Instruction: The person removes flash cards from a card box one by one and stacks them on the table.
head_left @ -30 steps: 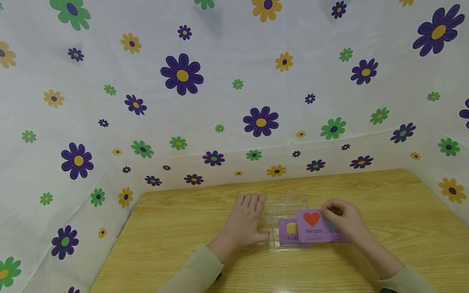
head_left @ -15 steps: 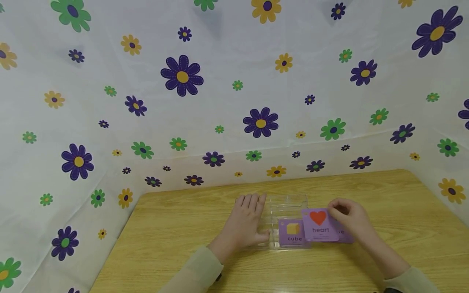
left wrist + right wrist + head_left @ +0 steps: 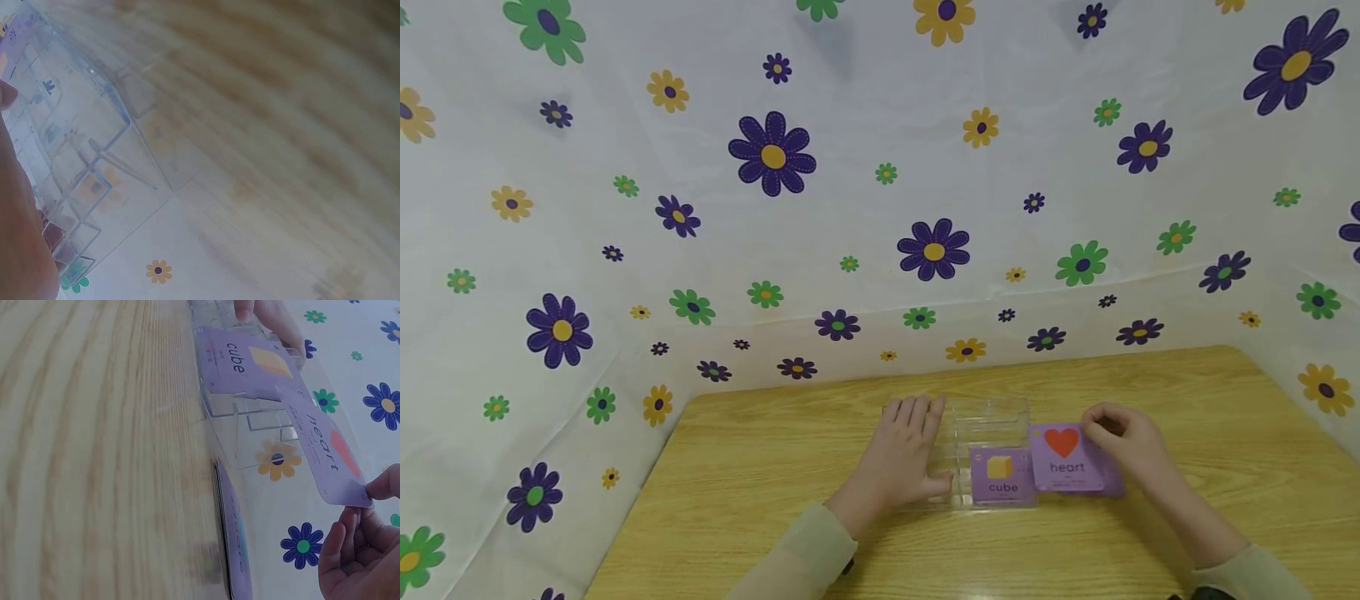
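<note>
A clear plastic stand with stepped tiers (image 3: pixel 992 429) is on the table, and a purple cube card (image 3: pixel 1002 477) leans in its front right part. My left hand (image 3: pixel 904 457) lies over the stand's left side, fingers extended. Between thumb and fingers, my right hand (image 3: pixel 1129 442) pinches the upper right corner of a purple heart card (image 3: pixel 1066 458), held up just right of the cube card. Under it, a small stack of purple cards (image 3: pixel 232 531) sits on the table in the right wrist view, the top one reading "square". In the left wrist view, the stand's tiers (image 3: pixel 87 181) show past the hand's edge.
The wooden table (image 3: pixel 760 500) extends on both sides of the stand. A white sheet with printed flowers (image 3: pixel 850 208) hangs behind the table and along its sides.
My right hand has moved the heart card rightward, uncovering the whole cube card and covering more of the stack. My left hand stays in place on the stand.
</note>
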`<state>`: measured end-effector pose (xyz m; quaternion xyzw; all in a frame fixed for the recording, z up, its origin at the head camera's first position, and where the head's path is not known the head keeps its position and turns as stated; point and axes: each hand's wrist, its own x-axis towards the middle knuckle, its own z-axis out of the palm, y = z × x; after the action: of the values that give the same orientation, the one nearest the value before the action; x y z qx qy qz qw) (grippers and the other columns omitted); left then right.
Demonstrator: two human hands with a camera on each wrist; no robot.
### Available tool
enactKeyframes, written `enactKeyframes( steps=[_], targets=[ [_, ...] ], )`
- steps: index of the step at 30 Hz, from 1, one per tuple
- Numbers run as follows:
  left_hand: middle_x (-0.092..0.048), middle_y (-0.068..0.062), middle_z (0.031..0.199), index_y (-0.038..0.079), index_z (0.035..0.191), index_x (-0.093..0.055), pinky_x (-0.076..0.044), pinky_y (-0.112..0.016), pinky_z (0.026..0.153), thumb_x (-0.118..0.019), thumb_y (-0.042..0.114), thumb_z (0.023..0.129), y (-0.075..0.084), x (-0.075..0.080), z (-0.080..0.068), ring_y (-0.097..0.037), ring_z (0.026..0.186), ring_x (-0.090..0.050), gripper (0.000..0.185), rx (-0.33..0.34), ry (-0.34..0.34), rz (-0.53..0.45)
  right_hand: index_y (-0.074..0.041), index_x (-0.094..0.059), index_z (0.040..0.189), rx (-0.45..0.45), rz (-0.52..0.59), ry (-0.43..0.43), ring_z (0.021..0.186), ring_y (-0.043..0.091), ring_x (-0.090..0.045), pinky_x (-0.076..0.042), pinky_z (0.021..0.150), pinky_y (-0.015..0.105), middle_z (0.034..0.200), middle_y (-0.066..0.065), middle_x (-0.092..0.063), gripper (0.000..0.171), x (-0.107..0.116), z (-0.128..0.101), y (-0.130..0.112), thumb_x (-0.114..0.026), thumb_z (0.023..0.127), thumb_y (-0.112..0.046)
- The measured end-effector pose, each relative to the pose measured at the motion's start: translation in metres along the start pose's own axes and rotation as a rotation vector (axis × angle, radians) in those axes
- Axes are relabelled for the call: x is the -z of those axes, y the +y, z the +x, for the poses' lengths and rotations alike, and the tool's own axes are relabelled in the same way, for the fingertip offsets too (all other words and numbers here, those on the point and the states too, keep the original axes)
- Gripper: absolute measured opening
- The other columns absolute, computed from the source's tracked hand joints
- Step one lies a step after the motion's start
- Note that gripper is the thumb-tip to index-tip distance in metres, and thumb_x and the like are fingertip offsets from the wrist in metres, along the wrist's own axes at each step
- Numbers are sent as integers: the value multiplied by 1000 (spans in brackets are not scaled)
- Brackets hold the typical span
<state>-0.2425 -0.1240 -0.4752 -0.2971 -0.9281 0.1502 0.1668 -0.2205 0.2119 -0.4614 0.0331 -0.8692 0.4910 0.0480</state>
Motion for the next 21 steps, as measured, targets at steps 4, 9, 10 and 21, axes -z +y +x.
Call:
enactKeyframes(
  steps=[4,9,10,21],
  targets=[
    [-53,-9,147,6,166,-24,-42,-44,116,-53,77,88,0,0,0,-24,132,-51,109,1,-3,2,7,-70,103,5,2,13,84,-7,-55,-48,76,12,106,17,-73,16,2,0,2,-65,100,-8],
    [-54,-9,146,6,166,-26,-42,-43,115,-53,77,88,0,1,1,-24,132,-52,109,-1,-1,14,7,-71,105,-6,-8,16,84,-8,-54,-48,76,12,107,16,-73,17,3,1,5,-65,100,-8],
    [-53,-9,146,6,166,-26,-42,-43,115,-53,77,88,0,1,1,-24,132,-52,109,0,-2,15,7,-71,105,-10,-9,15,85,-8,-53,-48,77,11,107,16,-72,17,4,1,6,-65,100,-9],
    [-53,-8,146,7,166,-25,-42,-43,115,-53,77,87,0,0,1,-24,132,-51,109,2,-2,7,7,-71,106,-38,-30,7,85,-5,-53,-47,77,11,107,15,-72,18,6,3,15,-64,101,-9]
  ],
)
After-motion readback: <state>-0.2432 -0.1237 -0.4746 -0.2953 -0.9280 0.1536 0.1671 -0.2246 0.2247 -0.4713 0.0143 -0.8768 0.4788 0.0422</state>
